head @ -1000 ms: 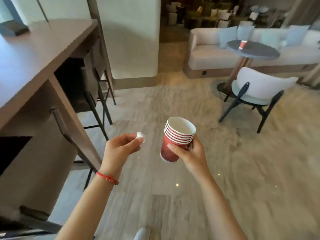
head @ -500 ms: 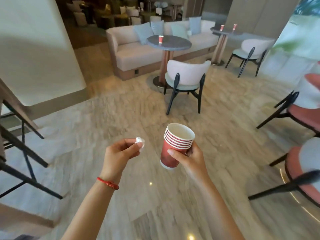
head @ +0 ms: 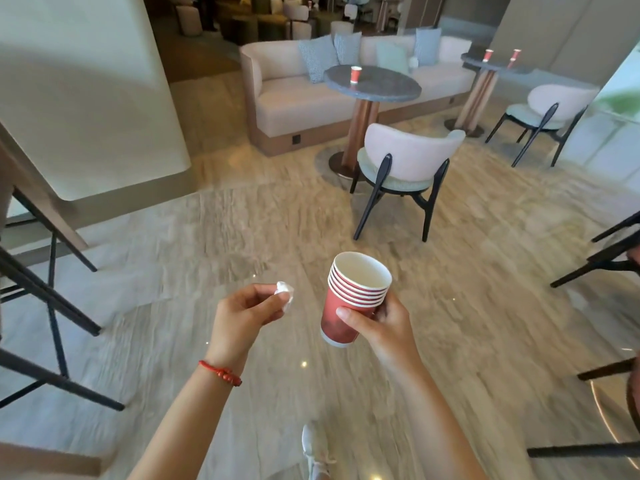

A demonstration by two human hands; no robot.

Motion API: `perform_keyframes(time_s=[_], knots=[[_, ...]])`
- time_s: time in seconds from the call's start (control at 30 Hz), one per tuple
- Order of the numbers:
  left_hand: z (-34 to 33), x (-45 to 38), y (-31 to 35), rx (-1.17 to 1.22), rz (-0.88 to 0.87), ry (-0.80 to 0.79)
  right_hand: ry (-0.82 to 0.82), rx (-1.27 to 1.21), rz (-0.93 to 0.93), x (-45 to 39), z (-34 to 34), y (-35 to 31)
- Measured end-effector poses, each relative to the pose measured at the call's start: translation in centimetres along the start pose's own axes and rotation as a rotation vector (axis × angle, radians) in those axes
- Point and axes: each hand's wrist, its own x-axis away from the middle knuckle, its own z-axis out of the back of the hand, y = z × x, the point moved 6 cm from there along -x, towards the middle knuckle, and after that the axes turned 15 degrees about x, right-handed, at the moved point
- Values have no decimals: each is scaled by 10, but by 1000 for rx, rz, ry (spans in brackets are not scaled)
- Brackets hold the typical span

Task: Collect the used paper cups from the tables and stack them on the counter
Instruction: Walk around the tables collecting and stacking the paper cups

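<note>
At six o'clock, nested red paper cups (head: pixel 351 299) are gripped by the right hand (head: pixel 384 323), crumpled white tissue (head: pixel 284 294) pinched by the left hand (head: pixel 239 315); tilted, the stack could slip.

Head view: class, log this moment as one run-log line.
right hand: holds red paper cup stack | left hand: pinches crumpled white tissue | cups remaining: round table, far table

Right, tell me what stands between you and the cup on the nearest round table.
The lone red cup stands on the round grey table. A white chair stands on the near side of that table, between it and the right hand holding the stacked cups. The floor to the chair's left looks open.
</note>
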Motion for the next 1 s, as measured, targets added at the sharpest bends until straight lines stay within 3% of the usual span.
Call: perform_keyframes(time_s=[0.23, 0.43, 0.7, 1.0], knots=[[-36, -126, -10, 7, 22, 21, -46, 12, 22, -129, 2, 6], [-84, -242, 23, 8, -25, 8, -63, 24, 47, -260, 10, -22], [-66, -388, 30, 29, 8, 103, -121, 30, -16, -411, -42, -11], [-60, -601, 73, 12, 4, 58, -69, 34, -10, -607, -104, -36]])
